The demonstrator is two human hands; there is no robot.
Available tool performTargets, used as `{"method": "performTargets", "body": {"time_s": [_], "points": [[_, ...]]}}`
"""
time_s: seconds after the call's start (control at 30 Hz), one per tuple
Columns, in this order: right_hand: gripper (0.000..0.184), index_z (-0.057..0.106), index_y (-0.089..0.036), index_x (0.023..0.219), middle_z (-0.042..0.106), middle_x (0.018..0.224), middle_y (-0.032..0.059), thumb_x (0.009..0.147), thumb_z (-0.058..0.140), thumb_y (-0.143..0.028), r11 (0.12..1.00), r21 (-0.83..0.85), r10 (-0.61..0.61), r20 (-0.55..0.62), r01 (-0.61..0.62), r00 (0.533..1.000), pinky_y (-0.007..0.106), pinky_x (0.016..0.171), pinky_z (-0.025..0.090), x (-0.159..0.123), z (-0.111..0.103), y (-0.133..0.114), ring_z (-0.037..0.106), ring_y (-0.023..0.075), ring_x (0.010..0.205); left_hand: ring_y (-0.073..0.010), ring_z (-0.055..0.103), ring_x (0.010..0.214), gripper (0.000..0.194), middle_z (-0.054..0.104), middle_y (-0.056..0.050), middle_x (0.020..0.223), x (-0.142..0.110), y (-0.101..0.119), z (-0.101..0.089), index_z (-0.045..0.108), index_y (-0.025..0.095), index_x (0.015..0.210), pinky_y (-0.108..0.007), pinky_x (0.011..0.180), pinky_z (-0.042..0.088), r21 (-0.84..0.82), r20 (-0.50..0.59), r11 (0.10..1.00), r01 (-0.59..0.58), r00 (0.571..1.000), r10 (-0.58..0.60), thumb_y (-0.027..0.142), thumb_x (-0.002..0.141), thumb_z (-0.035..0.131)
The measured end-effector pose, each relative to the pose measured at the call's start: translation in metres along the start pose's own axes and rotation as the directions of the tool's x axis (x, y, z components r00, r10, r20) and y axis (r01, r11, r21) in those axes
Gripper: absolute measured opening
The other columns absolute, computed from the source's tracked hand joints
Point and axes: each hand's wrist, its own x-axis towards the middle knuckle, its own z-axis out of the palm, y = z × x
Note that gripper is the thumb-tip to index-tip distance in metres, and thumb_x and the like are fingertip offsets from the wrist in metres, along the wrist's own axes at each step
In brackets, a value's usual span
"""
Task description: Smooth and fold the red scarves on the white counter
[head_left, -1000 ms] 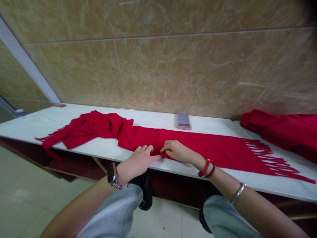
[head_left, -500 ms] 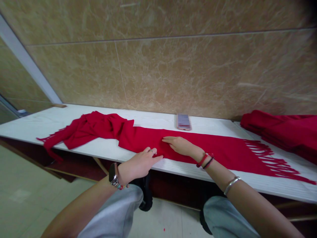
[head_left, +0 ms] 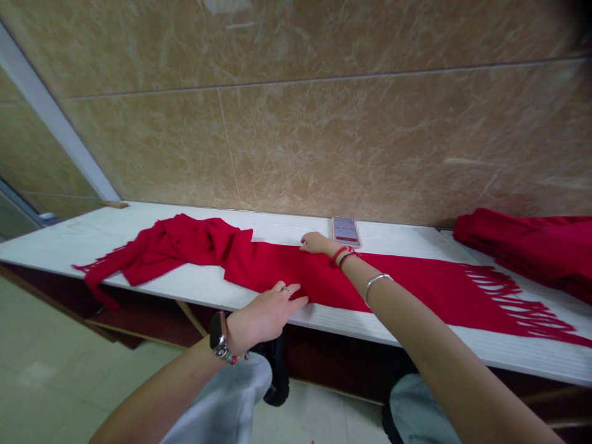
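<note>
A long red scarf (head_left: 407, 280) lies lengthwise on the white bench top, flat from its middle to the fringed right end and bunched up at the left. My left hand (head_left: 272, 308), with a ring and a watch, is at the scarf's near edge, its fingers bent and closed on the cloth there; the thumb is partly hidden. Across from it, my right hand (head_left: 317, 242) pinches the far edge with curled fingers. A phone (head_left: 346, 232) lies just behind my right hand, its screen up.
More folded red cloth (head_left: 527, 246) is piled at the right end of the white bench (head_left: 351, 317). Behind the bench rises a brown marbled wall (head_left: 370, 142). Below it are open dark red compartments (head_left: 148, 311), and my knees are close to its front.
My right hand has moved from the scarf's middle to its far edge, and its fingers have curled. My left hand stays at the near edge, its fingers slightly more bent. The view has tilted slightly.
</note>
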Motion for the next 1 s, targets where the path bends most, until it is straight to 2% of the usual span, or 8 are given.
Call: {"method": "performTargets", "body": {"time_s": [0.1,0.17,0.33,0.53,0.7,0.8,0.9,1.0], "points": [[0.027,0.068,-0.007,0.098,0.069,0.097,0.0130,0.074,0.059,-0.016,1.000,0.000,0.001,0.095,-0.001,0.995,0.026,0.072,0.046,0.015,-0.010,0.003,0.062,0.0221,0.089,-0.0228,0.043,0.113,0.055,0.040,-0.013,0.134,0.001,0.000,0.001,0.043,0.014,0.125,-0.036,0.095,0.037,-0.009,-0.020,0.999,-0.037,0.999,0.037,-0.004,0.073,0.037],[0.026,0.069,-0.008,0.096,0.070,0.092,0.0103,0.073,0.061,-0.018,1.000,0.010,-0.014,0.137,0.012,0.991,0.024,0.068,0.046,0.019,-0.016,0.006,0.062,0.0204,0.084,-0.0235,0.043,0.113,0.055,0.041,-0.013,0.133,0.002,-0.001,0.002,0.043,0.014,0.124,-0.037,0.094,0.038,-0.024,-0.022,0.999,-0.021,1.000,0.020,-0.004,0.073,0.038],[0.031,0.067,-0.012,0.103,0.069,0.096,0.0053,0.073,0.062,-0.019,0.998,0.044,-0.045,0.141,0.039,0.989,0.020,0.067,0.042,0.020,-0.021,0.014,0.060,0.0162,0.084,-0.0256,0.037,0.121,0.054,0.043,-0.014,0.129,0.002,-0.003,0.007,0.045,0.015,0.121,-0.042,0.098,0.035,-0.081,-0.063,0.997,-0.021,0.998,0.016,-0.005,0.071,0.040],[0.031,0.068,-0.011,0.102,0.069,0.096,0.0082,0.072,0.064,-0.019,0.999,0.035,0.019,0.045,-0.020,0.999,0.020,0.067,0.043,0.022,-0.009,0.015,0.061,0.0182,0.086,-0.0255,0.035,0.124,0.057,0.041,-0.016,0.131,0.003,-0.005,0.009,0.042,0.012,0.124,-0.040,0.101,0.033,-0.092,-0.032,0.994,-0.051,0.998,0.048,-0.007,0.071,0.037],[0.029,0.066,-0.012,0.102,0.067,0.099,0.0101,0.075,0.062,-0.019,0.998,0.062,0.024,-0.062,-0.020,0.998,0.023,0.076,0.044,0.018,0.007,0.011,0.061,0.0194,0.091,-0.0212,0.046,0.113,0.053,0.049,-0.011,0.122,0.010,-0.012,0.006,0.045,0.017,0.123,-0.034,0.094,0.040,-0.106,-0.035,0.993,-0.047,0.998,0.043,-0.005,0.075,0.035],[0.039,0.053,-0.010,0.121,0.057,0.119,0.0150,0.083,0.052,-0.020,0.995,0.086,-0.024,-0.194,0.041,0.981,0.028,0.089,0.040,0.004,0.023,0.009,0.053,0.0199,0.107,-0.0200,0.051,0.105,0.055,0.049,-0.012,0.121,0.018,-0.024,0.010,0.035,0.016,0.132,-0.033,0.088,0.043,-0.098,-0.093,0.995,0.031,0.995,-0.040,-0.002,0.080,0.032],[0.047,0.041,-0.011,0.131,0.042,0.134,0.0180,0.086,0.046,-0.024,0.981,0.117,-0.108,-0.342,0.156,0.934,0.037,0.098,0.035,-0.016,0.045,0.008,0.040,0.0216,0.122,-0.0241,0.050,0.106,0.044,0.048,-0.014,0.120,0.026,-0.036,0.020,0.039,0.016,0.130,-0.038,0.086,0.042,-0.062,-0.141,0.989,0.134,0.980,-0.142,0.009,0.087,0.031],[0.045,0.040,-0.011,0.131,0.037,0.138,0.0171,0.090,0.037,-0.030,0.973,0.122,-0.145,-0.330,0.194,0.933,0.044,0.102,0.028,-0.031,0.063,0.007,0.032,0.0230,0.128,-0.0312,0.037,0.121,0.040,0.038,-0.014,0.135,0.030,-0.044,0.031,0.039,0.023,0.131,-0.050,0.092,0.034,-0.089,-0.112,0.970,0.225,0.966,-0.234,0.028,0.093,0.029]]}}
